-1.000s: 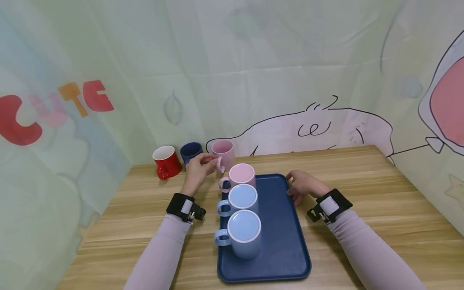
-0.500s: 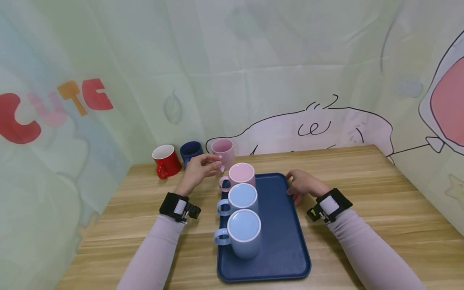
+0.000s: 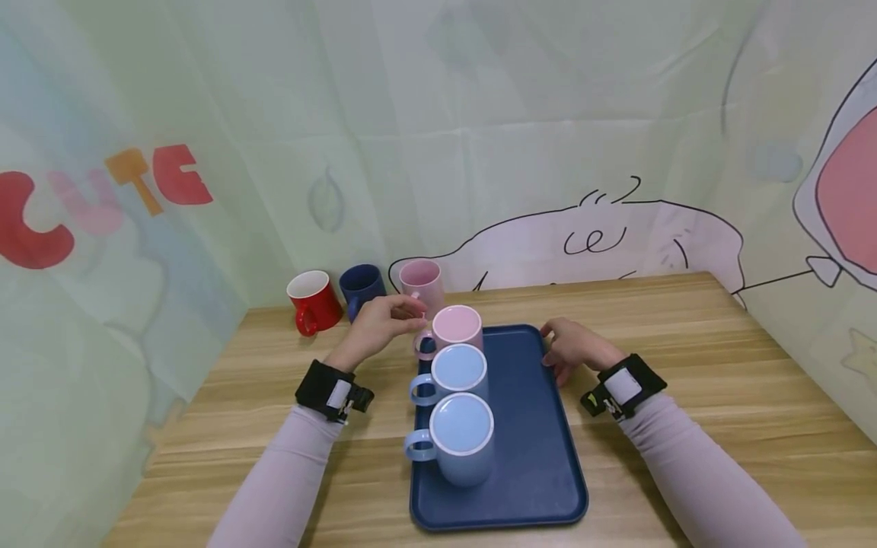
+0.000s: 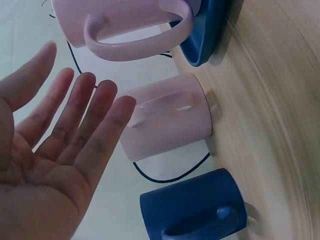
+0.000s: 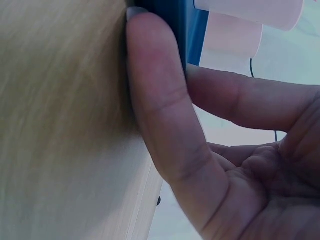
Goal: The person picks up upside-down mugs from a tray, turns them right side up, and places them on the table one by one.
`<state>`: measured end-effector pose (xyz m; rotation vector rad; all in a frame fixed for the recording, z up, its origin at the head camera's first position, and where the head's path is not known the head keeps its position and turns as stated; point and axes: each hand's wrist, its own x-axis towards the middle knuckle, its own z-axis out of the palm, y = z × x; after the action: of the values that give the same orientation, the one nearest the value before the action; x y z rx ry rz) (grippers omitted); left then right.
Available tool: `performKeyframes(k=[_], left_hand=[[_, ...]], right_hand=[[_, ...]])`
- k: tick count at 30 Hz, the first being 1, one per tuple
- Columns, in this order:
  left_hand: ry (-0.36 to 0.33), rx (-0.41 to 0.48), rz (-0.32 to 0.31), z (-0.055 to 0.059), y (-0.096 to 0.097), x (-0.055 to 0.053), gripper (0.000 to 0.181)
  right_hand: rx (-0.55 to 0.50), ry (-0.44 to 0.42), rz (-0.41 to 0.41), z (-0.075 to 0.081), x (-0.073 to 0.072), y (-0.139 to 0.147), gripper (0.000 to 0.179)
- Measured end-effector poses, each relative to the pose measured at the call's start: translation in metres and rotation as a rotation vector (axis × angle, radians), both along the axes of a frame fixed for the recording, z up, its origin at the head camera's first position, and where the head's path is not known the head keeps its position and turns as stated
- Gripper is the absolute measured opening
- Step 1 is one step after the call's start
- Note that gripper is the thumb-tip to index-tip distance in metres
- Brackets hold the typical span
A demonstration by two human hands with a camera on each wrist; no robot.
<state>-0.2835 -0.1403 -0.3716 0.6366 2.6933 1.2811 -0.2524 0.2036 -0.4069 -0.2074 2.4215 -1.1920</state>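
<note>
My left hand (image 3: 384, 323) is held with its fingers extended, between two pink mugs. Fingertips overlap the handle of the back pink mug (image 3: 423, 280), which stands mouth up on the table. In the left wrist view the palm (image 4: 45, 185) shows nothing held, and the thumb stands apart from the fingers. On the dark blue tray (image 3: 530, 441), another pink mug (image 3: 457, 326) and two light blue mugs (image 3: 462, 438) stand upside down in a row, handles to the left. My right hand (image 3: 581, 347) grips the tray's far right edge, thumb (image 5: 155, 75) along its side.
A red mug (image 3: 317, 304) with a white inside and a dark blue mug (image 3: 361, 285) stand at the back left, by the printed cloth backdrop (image 3: 342, 114). The wooden table (image 3: 726, 426) extends to the right of the tray.
My left fingers have let go of the back pink mug's handle and spread, and the fingertips have moved slightly right. The left wrist has shifted left. The right hand and tray stay put.
</note>
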Motion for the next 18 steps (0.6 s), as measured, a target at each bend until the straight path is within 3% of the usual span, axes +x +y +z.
performKeyframes(k=[12, 18], left_hand=[[-0.042, -0.073, -0.023, 0.0040, 0.0042, 0.0068, 0.044], [-0.046, -0.151, -0.012, 0.0031, 0.0105, 0.0077, 0.037]], right_hand=[[-0.002, 0.005, 0.004, -0.0005, -0.0014, 0.0004, 0.054], [0.012, 0.012, 0.002, -0.0010, -0.0018, 0.0002, 0.053]])
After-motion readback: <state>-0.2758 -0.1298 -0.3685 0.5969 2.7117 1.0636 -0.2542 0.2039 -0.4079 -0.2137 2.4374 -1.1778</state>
